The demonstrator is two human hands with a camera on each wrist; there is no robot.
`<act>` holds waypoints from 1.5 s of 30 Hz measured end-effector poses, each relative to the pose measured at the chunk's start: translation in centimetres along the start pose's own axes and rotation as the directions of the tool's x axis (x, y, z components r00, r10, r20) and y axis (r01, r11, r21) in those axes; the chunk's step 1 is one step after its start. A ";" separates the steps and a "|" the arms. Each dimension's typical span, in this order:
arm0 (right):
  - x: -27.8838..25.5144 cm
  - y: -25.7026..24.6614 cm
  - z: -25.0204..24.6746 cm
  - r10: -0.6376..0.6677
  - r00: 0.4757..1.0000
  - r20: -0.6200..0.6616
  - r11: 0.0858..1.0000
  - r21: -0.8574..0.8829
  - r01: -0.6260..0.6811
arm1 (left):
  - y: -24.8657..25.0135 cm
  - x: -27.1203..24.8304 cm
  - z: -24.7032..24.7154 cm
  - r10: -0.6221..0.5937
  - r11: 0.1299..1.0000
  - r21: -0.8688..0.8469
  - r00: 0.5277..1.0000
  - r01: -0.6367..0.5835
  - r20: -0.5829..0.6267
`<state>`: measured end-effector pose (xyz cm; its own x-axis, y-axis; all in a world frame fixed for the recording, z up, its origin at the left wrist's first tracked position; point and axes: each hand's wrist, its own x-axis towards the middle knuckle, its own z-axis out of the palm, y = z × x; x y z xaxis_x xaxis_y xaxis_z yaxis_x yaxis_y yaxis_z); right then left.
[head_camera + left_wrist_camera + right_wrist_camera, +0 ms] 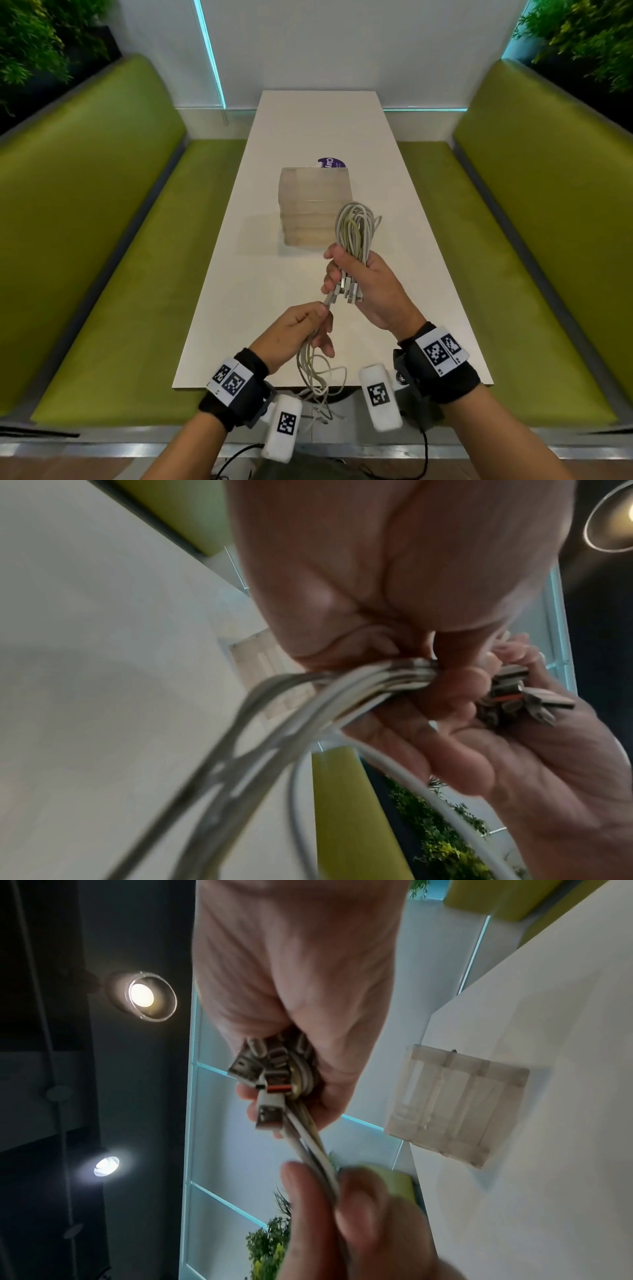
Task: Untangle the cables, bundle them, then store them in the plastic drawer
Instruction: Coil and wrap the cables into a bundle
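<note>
My right hand [356, 277] grips a folded bundle of pale grey cables [356, 229] above the white table [325, 133]; the loops stand up past my fist and several metal plugs [347, 291] stick out below it. The plugs [270, 1077] show close in the right wrist view. My left hand [305, 329] pinches loose cable strands [315, 370] just below the plugs, and these trail down over the table's near edge. In the left wrist view the strands [342, 685] run through my fingers. The translucent plastic drawer unit [315, 205] stands mid-table, behind the bundle.
A purple round label [331, 163] peeks from behind the drawer unit. Green padded benches [102, 222] line both sides of the narrow table. A white wall with a cyan light strip closes the far end. Plants [582, 37] sit behind the benches.
</note>
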<state>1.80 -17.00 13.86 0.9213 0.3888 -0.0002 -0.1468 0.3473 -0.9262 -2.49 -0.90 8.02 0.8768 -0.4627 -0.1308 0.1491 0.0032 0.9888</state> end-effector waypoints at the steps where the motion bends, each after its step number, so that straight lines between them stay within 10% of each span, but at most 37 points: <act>1: 0.1 -0.4 -0.2 -0.015 1.000 -0.013 1.000 -0.003 0.015 | 0.1 0.0 -0.2 -0.022 1.000 0.000 1.000 0.022 0.004; 16: 0.8 -5.0 -2.6 -0.171 0.983 -0.070 0.985 -0.029 0.170 | -0.4 -0.6 -1.6 -0.071 0.984 0.168 0.995 0.059 0.064; 26: 1.3 -5.4 -3.4 -0.215 0.949 -0.231 0.977 -0.056 0.208 | -1.3 -0.2 -2.1 0.114 0.992 0.085 0.916 -0.088 -0.385; 45: 1.1 -6.9 -2.6 -0.177 0.956 -0.234 0.968 0.136 0.212 | -0.5 2.2 -0.2 0.106 0.993 0.080 0.973 -0.091 -0.206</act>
<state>4.79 -21.13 19.28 0.9910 0.1107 0.0753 0.0045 0.5346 -0.8451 -0.53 -1.79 7.22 0.9628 -0.2676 -0.0375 0.0318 -0.0257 0.9992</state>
